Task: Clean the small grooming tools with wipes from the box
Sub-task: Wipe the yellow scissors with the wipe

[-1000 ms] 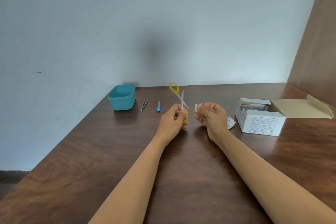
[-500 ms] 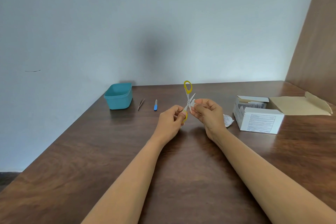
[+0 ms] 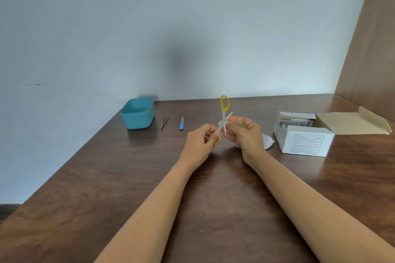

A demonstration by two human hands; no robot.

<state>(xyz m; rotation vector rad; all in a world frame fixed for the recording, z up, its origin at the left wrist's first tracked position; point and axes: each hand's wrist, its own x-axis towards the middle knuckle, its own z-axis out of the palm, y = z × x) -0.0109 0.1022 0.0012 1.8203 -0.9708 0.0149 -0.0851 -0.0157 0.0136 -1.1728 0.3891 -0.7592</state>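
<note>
Small scissors [image 3: 224,111] with yellow handles stand spread open above the table's middle. My left hand [image 3: 201,143] grips the lower yellow handle. My right hand [image 3: 245,134] pinches a small white wipe [image 3: 220,123] against the blades near the pivot; most of the wipe is hidden by my fingers. Metal tweezers [image 3: 164,122] and a blue-handled nail file [image 3: 181,123] lie on the table to the left. The white wipe box [image 3: 303,139] stands open at the right, with packets showing inside.
A teal plastic tub [image 3: 137,113] sits at the back left by the wall. A torn wipe wrapper [image 3: 267,140] lies between my right hand and the box. The box's brown flap [image 3: 352,123] lies open toward the wooden side panel at the right.
The scissors have swung from leaning left to nearly upright. My right hand has closed in from beside the scissors and now holds the wipe on the blades.
</note>
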